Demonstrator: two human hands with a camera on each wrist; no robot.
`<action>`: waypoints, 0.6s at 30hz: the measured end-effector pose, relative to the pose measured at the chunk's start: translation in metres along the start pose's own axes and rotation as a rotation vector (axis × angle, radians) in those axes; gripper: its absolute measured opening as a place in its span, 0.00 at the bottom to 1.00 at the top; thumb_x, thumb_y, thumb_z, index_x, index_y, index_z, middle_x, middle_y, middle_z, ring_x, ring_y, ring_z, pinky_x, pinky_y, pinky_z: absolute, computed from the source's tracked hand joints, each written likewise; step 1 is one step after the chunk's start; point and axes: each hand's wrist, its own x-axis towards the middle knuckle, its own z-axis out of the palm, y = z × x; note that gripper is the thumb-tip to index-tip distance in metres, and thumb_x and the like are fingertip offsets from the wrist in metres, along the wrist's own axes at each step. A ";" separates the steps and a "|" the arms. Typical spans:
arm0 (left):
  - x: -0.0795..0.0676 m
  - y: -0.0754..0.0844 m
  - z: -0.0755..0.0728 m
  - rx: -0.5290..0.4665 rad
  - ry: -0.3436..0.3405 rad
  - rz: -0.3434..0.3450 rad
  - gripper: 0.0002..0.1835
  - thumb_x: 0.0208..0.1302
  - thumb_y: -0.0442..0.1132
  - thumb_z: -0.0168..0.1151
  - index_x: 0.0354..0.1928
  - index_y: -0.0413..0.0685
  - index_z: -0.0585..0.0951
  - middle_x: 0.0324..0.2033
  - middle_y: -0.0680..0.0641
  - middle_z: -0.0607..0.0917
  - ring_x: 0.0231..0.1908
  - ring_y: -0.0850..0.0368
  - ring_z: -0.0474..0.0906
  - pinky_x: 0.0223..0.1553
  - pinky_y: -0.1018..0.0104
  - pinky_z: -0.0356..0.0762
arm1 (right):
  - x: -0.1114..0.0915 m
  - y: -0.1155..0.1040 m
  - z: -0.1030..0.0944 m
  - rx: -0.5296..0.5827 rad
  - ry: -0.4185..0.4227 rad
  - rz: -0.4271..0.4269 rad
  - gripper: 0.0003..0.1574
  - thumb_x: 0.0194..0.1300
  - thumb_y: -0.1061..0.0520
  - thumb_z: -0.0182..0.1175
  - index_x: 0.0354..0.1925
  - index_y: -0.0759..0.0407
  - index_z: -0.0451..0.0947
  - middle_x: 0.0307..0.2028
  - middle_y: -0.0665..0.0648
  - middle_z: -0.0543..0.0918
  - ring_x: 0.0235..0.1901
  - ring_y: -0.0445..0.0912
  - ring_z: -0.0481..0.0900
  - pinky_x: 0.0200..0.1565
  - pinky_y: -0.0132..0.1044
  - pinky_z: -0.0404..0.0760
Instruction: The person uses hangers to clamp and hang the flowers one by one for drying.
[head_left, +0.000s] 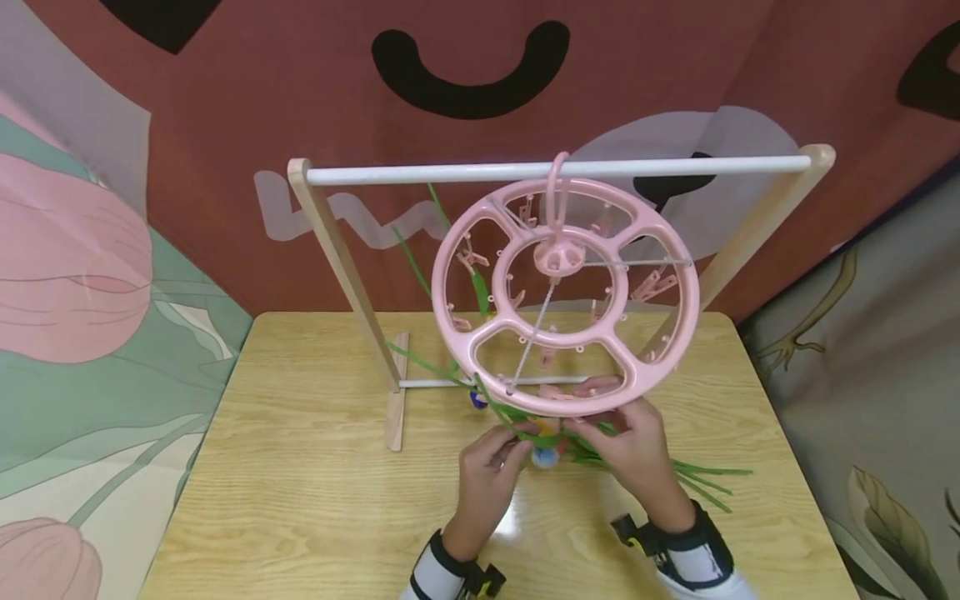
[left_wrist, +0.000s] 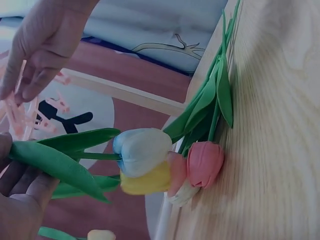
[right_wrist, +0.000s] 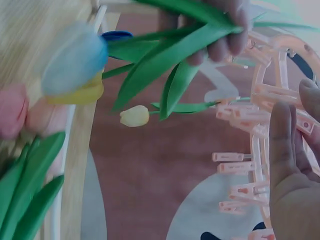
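Note:
My left hand (head_left: 483, 479) grips the stem and leaves of an artificial tulip (left_wrist: 145, 150) with a white bloom tinged blue. Its green leaves (left_wrist: 60, 162) spread over the fingers, and the bloom points down toward the table. At the near lower edge of a round pink drying hanger (head_left: 442, 300), my right hand (head_left: 637, 450) pinches a pink clothespin (right_wrist: 280, 97) between thumb and fingers. In the right wrist view, the tulip's leaves lie to the left of that clothespin, apart from it. A pale yellow tulip (right_wrist: 134, 116) hangs from the hanger's clips.
The hanger hooks over the white bar (head_left: 420, 173) of a wooden stand (head_left: 341, 267) on the table (head_left: 300, 500). Several tulips lie on the right of the table, including a pink one (left_wrist: 205, 164). A dark blue tulip (head_left: 477, 400) shows by the lower bar.

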 end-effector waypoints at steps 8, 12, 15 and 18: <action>-0.002 -0.008 -0.004 -0.050 0.106 -0.175 0.09 0.69 0.22 0.61 0.49 0.29 0.84 0.42 0.32 0.89 0.46 0.49 0.90 0.49 0.61 0.89 | 0.004 -0.006 0.021 0.179 0.002 -0.017 0.29 0.47 0.85 0.70 0.50 0.77 0.80 0.49 0.62 0.88 0.44 0.45 0.89 0.45 0.34 0.90; -0.002 -0.005 -0.007 -0.025 0.137 -0.263 0.09 0.70 0.26 0.63 0.49 0.31 0.85 0.41 0.32 0.90 0.45 0.56 0.89 0.46 0.64 0.90 | 0.003 -0.007 0.034 0.204 0.034 0.022 0.30 0.46 0.85 0.69 0.51 0.75 0.81 0.50 0.60 0.89 0.48 0.48 0.88 0.51 0.36 0.88; -0.001 -0.003 -0.009 -0.034 0.139 -0.292 0.10 0.72 0.28 0.62 0.51 0.32 0.86 0.42 0.33 0.90 0.45 0.56 0.89 0.45 0.63 0.90 | 0.001 -0.008 0.045 0.170 0.072 0.076 0.30 0.46 0.84 0.71 0.50 0.75 0.81 0.50 0.52 0.88 0.47 0.44 0.88 0.49 0.33 0.89; -0.001 -0.002 -0.009 -0.038 0.142 -0.296 0.10 0.72 0.29 0.62 0.51 0.34 0.86 0.43 0.35 0.90 0.45 0.59 0.88 0.45 0.65 0.90 | 0.000 -0.008 0.054 0.186 0.091 0.117 0.29 0.46 0.83 0.71 0.50 0.78 0.78 0.48 0.49 0.88 0.44 0.41 0.89 0.46 0.35 0.90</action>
